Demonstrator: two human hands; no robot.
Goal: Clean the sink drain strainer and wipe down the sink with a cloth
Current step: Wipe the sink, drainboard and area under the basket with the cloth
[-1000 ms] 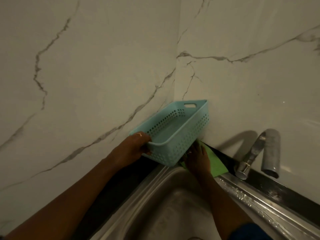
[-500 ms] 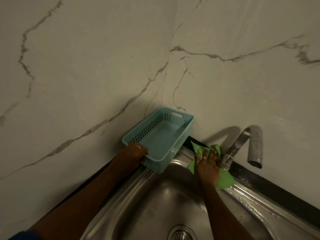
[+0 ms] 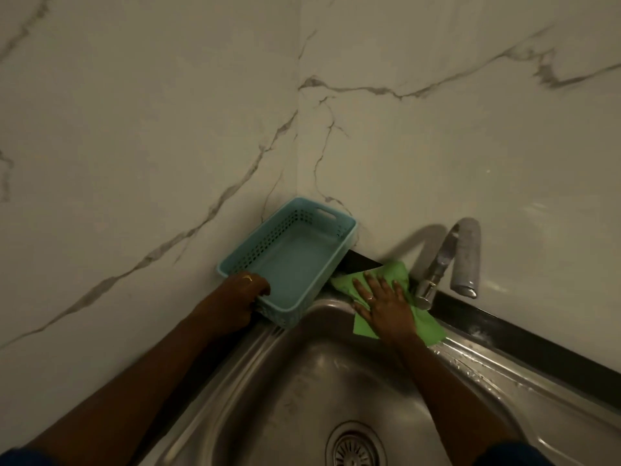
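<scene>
Head view: the left hand [image 3: 240, 297] gripped the near end of the blue basket [image 3: 295, 264] in the wall corner. The right hand [image 3: 384, 306], fingers spread flat, pressed the green cloth [image 3: 395, 271] onto the back rim of the sink [image 3: 470, 364], just beside the faucet [image 3: 440, 264]. The drain strainer [image 3: 356, 447] sat in the basin.

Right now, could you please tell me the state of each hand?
Left hand: grips the near rim of the blue basket.
Right hand: open, pressed flat on the green cloth at the back rim of the sink.

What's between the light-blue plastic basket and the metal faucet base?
Head view: the green cloth, spread over the steel sink rim under the flat right hand, plus a wedge of dark counter.
</scene>
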